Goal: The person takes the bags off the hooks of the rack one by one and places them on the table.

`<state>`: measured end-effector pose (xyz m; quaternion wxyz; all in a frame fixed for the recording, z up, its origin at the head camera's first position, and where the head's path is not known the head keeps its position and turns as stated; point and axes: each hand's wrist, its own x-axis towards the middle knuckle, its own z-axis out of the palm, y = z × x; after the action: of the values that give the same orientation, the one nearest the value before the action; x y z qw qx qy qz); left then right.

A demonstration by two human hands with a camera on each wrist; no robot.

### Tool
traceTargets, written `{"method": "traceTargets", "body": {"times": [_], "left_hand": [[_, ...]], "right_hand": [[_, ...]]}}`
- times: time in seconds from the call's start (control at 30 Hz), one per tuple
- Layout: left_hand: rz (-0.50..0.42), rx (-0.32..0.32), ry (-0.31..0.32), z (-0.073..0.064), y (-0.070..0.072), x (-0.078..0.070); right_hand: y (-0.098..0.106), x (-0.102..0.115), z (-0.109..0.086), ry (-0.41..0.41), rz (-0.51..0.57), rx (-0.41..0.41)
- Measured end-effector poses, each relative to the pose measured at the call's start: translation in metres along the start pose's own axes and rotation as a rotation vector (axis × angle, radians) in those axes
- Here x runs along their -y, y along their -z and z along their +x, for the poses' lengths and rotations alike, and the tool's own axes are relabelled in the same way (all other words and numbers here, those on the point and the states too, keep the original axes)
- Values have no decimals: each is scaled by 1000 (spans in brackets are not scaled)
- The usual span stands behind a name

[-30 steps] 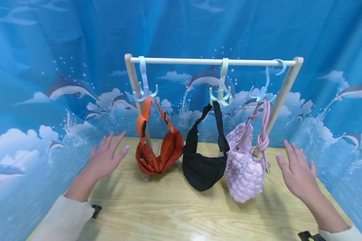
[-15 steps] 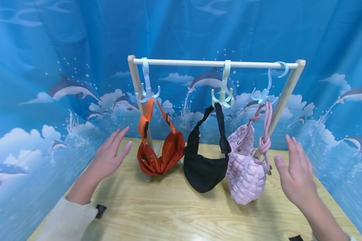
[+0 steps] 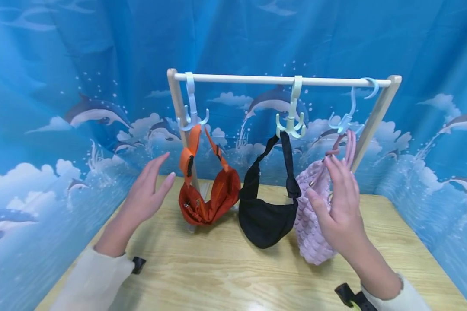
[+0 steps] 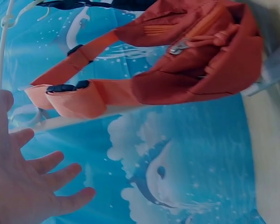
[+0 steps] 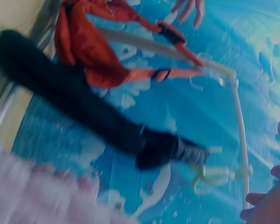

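A blue dolphin-printed curtain [image 3: 233, 34] is being hung around the desk [image 3: 218, 276], whose right edge is being bordered by it; in front of the bags, a broad stretch of wood is being shown. By the white-railed rack [image 3: 237, 79], three bags are being carried. The pink bag [image 3: 307, 224] is being suspended at the right end, its long axis being set roughly upright, straps uppermost. The black bag [image 3: 266, 224] is being hung beside it, and at the left end the orange bag [image 3: 218, 196] is being hung in a V. In front of the pink bag, the right hand [image 3: 342, 211] is being held with fingers extended and thumb wide; part of the bag is being covered, and whether it is being touched cannot be told. The left hand [image 3: 145, 194] is being held apart from the orange bag, fingers wide, nothing being gripped. In the right wrist view, the right hand is being cut off and the black bag blurred
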<state>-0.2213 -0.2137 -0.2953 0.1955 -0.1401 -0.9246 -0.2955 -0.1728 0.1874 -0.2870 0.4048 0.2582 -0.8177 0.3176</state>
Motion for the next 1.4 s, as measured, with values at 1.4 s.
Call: {"method": "traceTargets", "body": {"times": [1.4], "left_hand": [[-495,-128,-38,107,15,-1]], "right_hand": [[-160,48,109,-289,242,432]]}}
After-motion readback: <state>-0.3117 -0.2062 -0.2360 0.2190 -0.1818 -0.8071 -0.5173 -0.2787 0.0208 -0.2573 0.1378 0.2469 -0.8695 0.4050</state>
